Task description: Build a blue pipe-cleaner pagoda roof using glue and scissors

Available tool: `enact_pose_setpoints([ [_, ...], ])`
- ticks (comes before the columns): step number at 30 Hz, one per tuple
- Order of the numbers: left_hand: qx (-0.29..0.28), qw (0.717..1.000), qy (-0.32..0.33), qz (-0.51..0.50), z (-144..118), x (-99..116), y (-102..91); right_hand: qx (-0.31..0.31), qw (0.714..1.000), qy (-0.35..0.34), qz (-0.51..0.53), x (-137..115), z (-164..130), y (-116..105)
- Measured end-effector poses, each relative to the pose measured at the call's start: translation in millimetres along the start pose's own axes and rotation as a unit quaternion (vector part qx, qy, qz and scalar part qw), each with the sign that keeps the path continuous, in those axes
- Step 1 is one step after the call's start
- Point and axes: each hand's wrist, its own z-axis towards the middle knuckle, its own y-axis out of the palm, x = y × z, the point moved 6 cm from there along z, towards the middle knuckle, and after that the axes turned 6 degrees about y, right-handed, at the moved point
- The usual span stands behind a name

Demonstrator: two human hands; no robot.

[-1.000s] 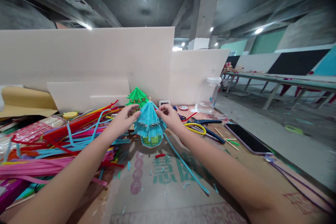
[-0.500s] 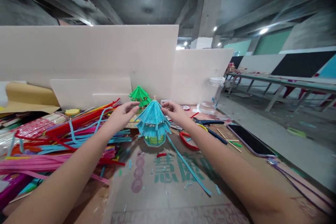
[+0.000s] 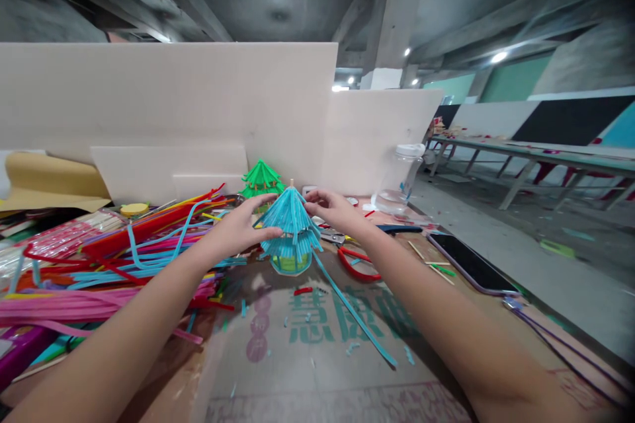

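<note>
A blue model pavilion (image 3: 290, 225) with a two-tiered roof of pipe cleaners stands upright on printed cardboard (image 3: 278, 370). A thin stick pokes out of its peak, and its base is yellow-green. My left hand (image 3: 243, 225) curls round the left side of the upper roof, thumb in front and fingertips partly hidden behind it. On the other side, my right hand (image 3: 333, 208) has bent fingers at the upper roof's right edge. A loose blue pipe cleaner (image 3: 352, 314) trails from the model's right side towards me.
Many coloured pipe cleaners (image 3: 143, 258) heap up at left. Behind stands a green model pavilion (image 3: 262, 175) before white boards (image 3: 169, 92). Red-handled scissors (image 3: 360, 264), a phone (image 3: 471, 263) and a clear plastic jar (image 3: 401, 178) lie or stand to the right.
My left hand has moved right and closed in on the roof, its thumb now over the front. My right hand stays at the right edge. The model stands in about the same place.
</note>
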Motion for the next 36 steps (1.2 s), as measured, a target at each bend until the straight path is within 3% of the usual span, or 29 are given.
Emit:
enact_pose_setpoints([
  [8,0.007,0.999,-0.038,0.008,1,-9,-13.2,-0.078,0.995,-0.034,-0.052,-14,-10,2],
  [36,-0.008,0.999,-0.043,0.029,2,-23,-12.4,-0.124,0.992,0.014,-0.034,-20,-14,9],
])
